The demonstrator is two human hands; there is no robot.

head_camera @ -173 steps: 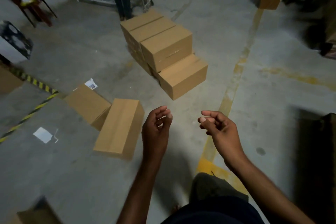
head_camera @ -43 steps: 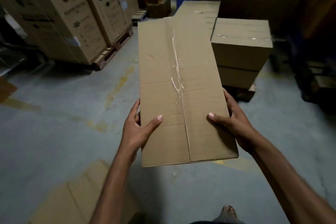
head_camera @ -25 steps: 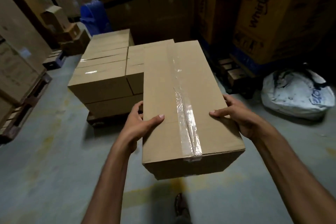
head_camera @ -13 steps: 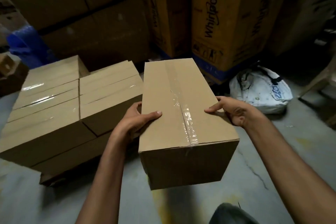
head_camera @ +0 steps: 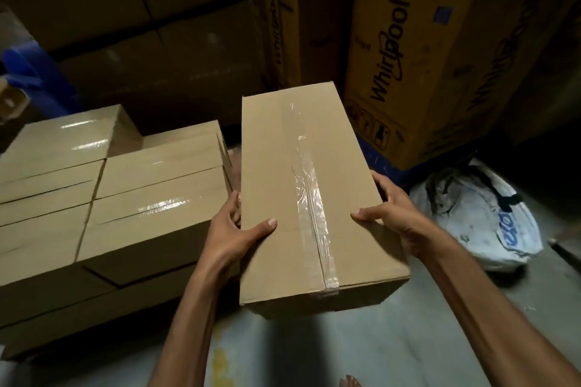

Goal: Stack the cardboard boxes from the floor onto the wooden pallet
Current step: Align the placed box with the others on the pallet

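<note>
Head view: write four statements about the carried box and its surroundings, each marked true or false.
1. Both the left hand and the right hand grip the taped box. True.
2. The taped box sits atop the stack of boxes. False: it is held beside the stack.
3. A white bag lies right of the box. True.
4. The yellow carton behind reads LG. False: it reads Whirlpool.

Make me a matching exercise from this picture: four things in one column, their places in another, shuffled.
Things: 1 taped brown cardboard box; 2 stack of brown cardboard boxes; 3 white plastic sack with blue print; 4 tall yellow Whirlpool carton.
Places: A floor, far right; B between left hand and right hand; C upright at back; D left side.
Pairs: 1-B, 2-D, 3-A, 4-C.
</note>
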